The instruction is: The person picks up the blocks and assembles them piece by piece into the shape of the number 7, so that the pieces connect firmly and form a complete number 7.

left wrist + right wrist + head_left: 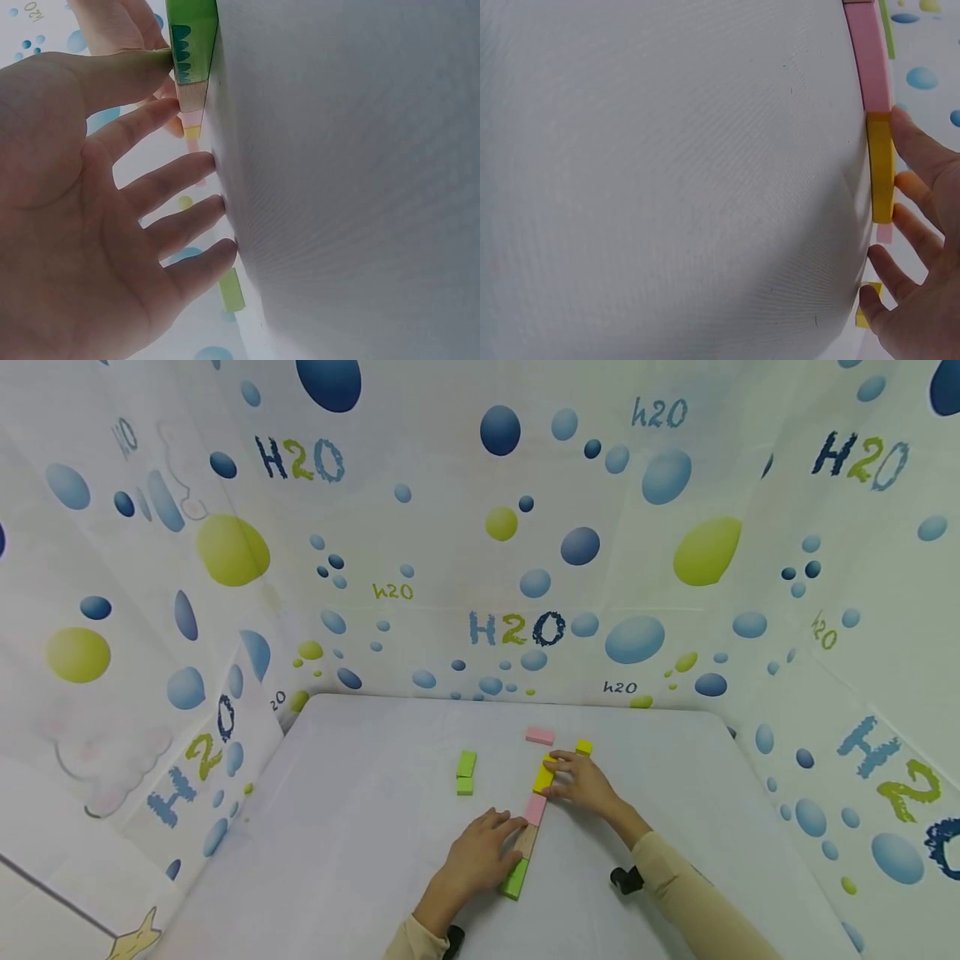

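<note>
A row of blocks lies end to end on the white table: a green block [514, 881] nearest, then a plain wooden block [528, 842], a pink block [535, 810] and a yellow block [543, 778]. My left hand [478, 857] rests beside the near end with spread fingers. Its thumb touches the green block [193, 45], and its index fingertip reaches the wooden block [192, 96]. At the far end my right hand [588, 787] holds the yellow block [881, 169] between thumb and fingers. The thumb lies by the seam with the pink block [870, 56].
Beyond the row lies a loose pink block [540, 736]. A smaller yellow block [584, 747] sits just past the right hand. Two green blocks, a longer one [467, 764] and a shorter one [465, 787], lie left of the row. A patterned curtain [450, 552] surrounds the table [337, 793].
</note>
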### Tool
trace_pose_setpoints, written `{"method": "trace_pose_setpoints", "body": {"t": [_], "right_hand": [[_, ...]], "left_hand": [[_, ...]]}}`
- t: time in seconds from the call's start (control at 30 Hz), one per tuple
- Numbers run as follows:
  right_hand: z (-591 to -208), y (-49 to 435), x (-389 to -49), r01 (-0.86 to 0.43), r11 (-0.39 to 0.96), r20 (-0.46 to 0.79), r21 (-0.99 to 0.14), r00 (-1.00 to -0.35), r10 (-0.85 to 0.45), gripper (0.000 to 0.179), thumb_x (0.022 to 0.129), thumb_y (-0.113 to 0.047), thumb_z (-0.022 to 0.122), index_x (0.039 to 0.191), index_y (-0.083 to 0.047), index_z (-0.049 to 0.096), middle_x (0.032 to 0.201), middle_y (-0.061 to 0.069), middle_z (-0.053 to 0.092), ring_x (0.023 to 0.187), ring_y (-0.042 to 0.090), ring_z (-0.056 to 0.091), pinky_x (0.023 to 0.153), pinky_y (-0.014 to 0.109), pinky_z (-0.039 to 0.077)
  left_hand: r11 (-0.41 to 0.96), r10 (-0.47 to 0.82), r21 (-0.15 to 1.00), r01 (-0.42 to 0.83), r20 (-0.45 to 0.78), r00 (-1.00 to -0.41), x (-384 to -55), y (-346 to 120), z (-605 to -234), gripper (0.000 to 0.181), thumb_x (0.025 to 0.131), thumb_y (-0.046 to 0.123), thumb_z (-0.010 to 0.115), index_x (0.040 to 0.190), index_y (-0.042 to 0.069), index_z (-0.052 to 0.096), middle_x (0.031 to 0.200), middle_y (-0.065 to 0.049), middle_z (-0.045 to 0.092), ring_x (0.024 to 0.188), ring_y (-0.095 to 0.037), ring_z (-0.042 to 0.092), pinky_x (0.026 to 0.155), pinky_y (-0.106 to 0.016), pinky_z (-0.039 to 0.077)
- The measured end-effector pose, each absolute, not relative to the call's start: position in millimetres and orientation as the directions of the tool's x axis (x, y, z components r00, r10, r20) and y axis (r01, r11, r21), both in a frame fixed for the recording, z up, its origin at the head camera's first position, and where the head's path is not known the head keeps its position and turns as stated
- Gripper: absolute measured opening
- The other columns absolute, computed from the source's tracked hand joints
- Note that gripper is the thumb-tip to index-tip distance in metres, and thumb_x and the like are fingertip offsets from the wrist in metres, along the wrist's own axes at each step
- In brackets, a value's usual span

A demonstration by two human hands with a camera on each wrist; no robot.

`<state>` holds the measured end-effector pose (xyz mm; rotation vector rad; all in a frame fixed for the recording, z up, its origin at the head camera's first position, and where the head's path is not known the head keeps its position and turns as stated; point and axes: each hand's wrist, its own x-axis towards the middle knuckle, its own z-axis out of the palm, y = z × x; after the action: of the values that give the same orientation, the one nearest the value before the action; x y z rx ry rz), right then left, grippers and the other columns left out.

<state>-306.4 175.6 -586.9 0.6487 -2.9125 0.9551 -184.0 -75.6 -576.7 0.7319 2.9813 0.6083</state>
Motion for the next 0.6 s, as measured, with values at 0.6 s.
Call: {"method": "trace_pose_setpoints", "body": {"t": [0.6], "right_hand": [[-587.3, 176.2, -304.1, -0.455, 0.706, 0.171, -0.544, -0.883, -0.437, 0.061, 0.088, -0.033, 0.084, 0.138, -0.003, 0.066, 0.151, 0.016, 0.057, 0.144, 0.04, 0.047, 0.119, 0.06, 0.035]], "left_hand": [[0.816, 0.456, 0.351, 0.458, 0.094, -0.885, -184.0, -77.1, -577.0, 0.045, 0.098, 0.033, 0.071, 0.141, 0.023, 0.064, 0.142, -0.01, 0.063, 0.139, -0.036, 0.054, 0.115, -0.049, 0.044]]}}
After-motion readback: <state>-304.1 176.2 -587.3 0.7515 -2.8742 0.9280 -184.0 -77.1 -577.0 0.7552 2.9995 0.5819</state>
